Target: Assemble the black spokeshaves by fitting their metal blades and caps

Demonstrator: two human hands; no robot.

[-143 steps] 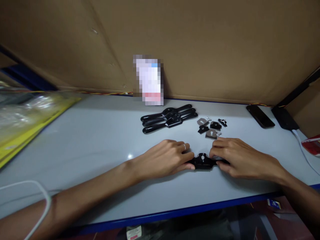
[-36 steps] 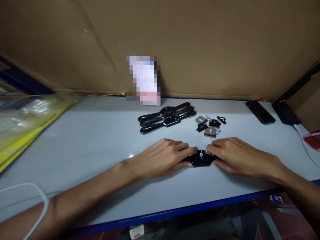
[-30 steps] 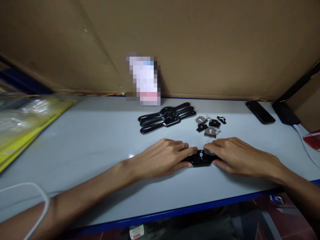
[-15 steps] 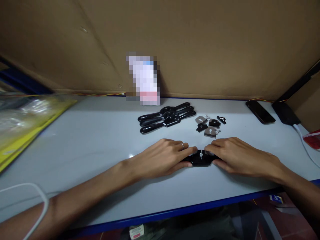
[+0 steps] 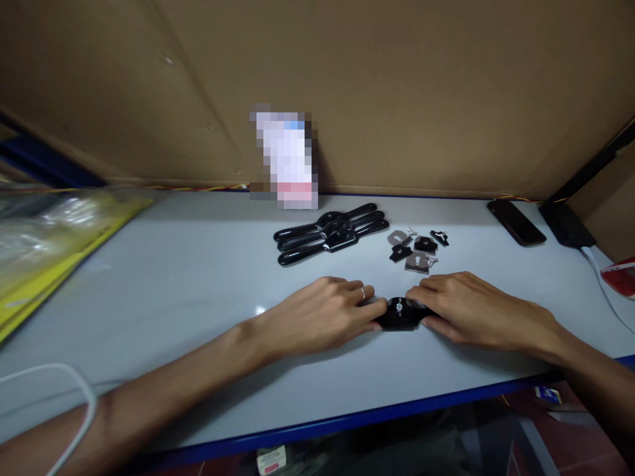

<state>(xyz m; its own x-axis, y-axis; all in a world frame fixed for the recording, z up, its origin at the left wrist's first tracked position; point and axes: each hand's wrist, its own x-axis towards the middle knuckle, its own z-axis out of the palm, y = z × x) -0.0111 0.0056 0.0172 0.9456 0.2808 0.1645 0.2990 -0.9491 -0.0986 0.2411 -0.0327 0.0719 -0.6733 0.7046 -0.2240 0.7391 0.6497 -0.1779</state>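
A glossy black two-handled tool [image 5: 399,317] with a silver screw at its centre lies near the table's front edge. Around its left handle are the closed fingers of my left hand [image 5: 330,312], which wears a ring. My right hand [image 5: 479,312] grips the opposite handle, hiding most of it. Beyond my hands rest three similar black tool bodies [image 5: 335,231], laid close together. To their right is a loose group of small parts: black plates [image 5: 425,244], grey metal blades [image 5: 418,262] and silver screws.
A pixelated upright object [image 5: 290,158] leans on the cardboard wall [image 5: 397,86]. At the back right lie a dark phone [image 5: 516,223] and a black device [image 5: 568,225] with a white cable. Plastic bags [image 5: 54,238] cover the left end; a white cable [image 5: 82,390] crosses my left forearm.
My left hand has shifted slightly left along the handle, and its index finger has drawn back from the tool's centre. My right hand and the tool look unmoved.
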